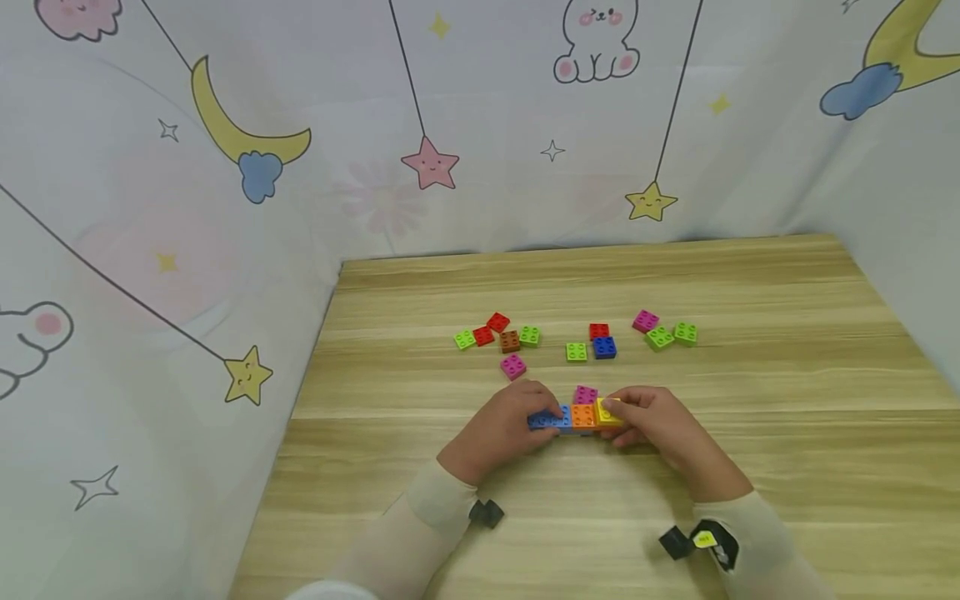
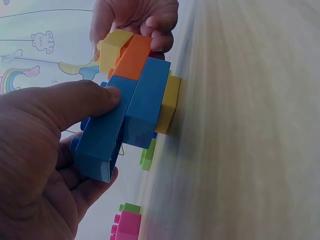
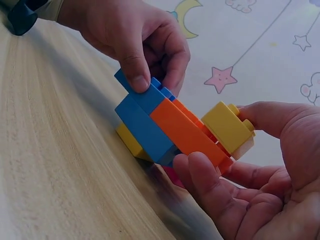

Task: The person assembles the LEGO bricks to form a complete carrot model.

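Observation:
Several toy building bricks are joined into one stepped piece. Its upper row has a long blue brick [image 2: 105, 127] and an orange brick [image 1: 582, 416]. A second blue brick [image 2: 147, 102] sits beneath them, with a yellow brick [image 2: 170, 105] under that. My left hand [image 1: 501, 429] pinches the long blue brick at the left end, thumb on its near side. At the right end, my right hand [image 1: 663, 427] grips a small yellow brick [image 3: 226, 127] on top of the orange one. In the right wrist view that brick looks slightly tilted; whether it is fully pressed on, I cannot tell.
A magenta brick [image 1: 586, 394] lies just behind the joined piece. Farther back on the wooden table [image 1: 750, 333] are loose bricks, among them a brown one [image 1: 509, 341], a dark blue one [image 1: 604, 347] and a lime one [image 1: 685, 333]. A patterned cloth [image 1: 495, 217] hangs behind the table.

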Available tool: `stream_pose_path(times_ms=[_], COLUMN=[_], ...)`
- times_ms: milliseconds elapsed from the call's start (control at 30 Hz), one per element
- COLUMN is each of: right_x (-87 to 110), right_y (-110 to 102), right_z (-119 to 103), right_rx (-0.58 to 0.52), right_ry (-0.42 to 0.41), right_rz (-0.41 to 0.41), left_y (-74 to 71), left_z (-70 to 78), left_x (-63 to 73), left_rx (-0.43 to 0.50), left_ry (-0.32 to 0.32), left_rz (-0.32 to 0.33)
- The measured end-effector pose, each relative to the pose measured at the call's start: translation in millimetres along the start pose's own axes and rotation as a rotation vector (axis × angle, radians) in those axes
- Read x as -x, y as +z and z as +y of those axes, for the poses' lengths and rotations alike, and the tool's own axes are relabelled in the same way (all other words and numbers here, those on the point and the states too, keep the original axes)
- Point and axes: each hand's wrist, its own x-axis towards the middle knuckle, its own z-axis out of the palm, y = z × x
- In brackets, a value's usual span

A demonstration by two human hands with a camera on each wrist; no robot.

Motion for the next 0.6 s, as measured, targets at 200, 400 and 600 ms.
stream_pose_path(times_ms=[200, 400, 600], right_x=[0.9, 2.3, 1.4], right_y=[4.1, 5.8, 6.1], right_z=[0.2, -1.9, 0.7], right_rx=[-0.027, -0.032, 0.006], right_ry=[-0.03, -0.042, -0.028], right_rz=[-0.001, 0.016, 0.038], left_y=[-0.9, -2.2, -2.5], left_z=[2.7, 4.6, 4.5], left_x=[0.1, 0.2, 1.1], left_rx=[0.006, 0.003, 0.017], left_ry=[-0.013, -0.021, -0.019], left_rz=[-0.008, -0.006, 0.003])
